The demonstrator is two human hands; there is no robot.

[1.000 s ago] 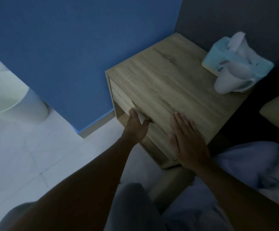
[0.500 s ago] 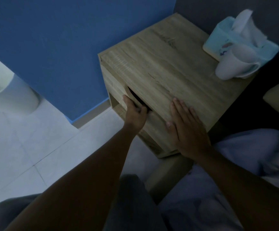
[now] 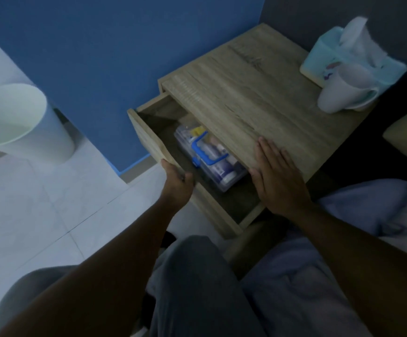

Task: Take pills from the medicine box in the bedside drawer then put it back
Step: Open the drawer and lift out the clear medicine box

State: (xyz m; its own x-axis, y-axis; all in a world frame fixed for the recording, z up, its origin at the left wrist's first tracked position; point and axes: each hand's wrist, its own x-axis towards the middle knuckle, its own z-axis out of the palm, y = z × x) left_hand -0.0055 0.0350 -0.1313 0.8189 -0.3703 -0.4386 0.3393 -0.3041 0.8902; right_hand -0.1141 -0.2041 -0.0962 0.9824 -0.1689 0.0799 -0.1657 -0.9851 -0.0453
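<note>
Two bare hands are at a wooden bedside table [image 3: 258, 93] in dim light. Far left, a pale bin [image 3: 15, 122] stands on the white tiled floor against the blue wall. Next comes the drawer [image 3: 149, 137], pulled well out from under the tabletop. The left hand [image 3: 177, 183] grips the top edge of the drawer front, fingers curled over it and closed on the wood. Inside the open drawer lies the medicine box [image 3: 212, 159], a clear plastic case with a blue handle on its lid, lying flat with small packets and tubes visible through it; its far side is hidden under the tabletop. Just right of the box, the right hand [image 3: 277, 176] rests palm down on the near edge of the tabletop, fingers spread flat and holding nothing. At the far right corner of the tabletop sits a light blue tissue box [image 3: 328, 59] with a tissue sticking up, and a white cup [image 3: 343, 91] lies tipped against it, touching
</note>
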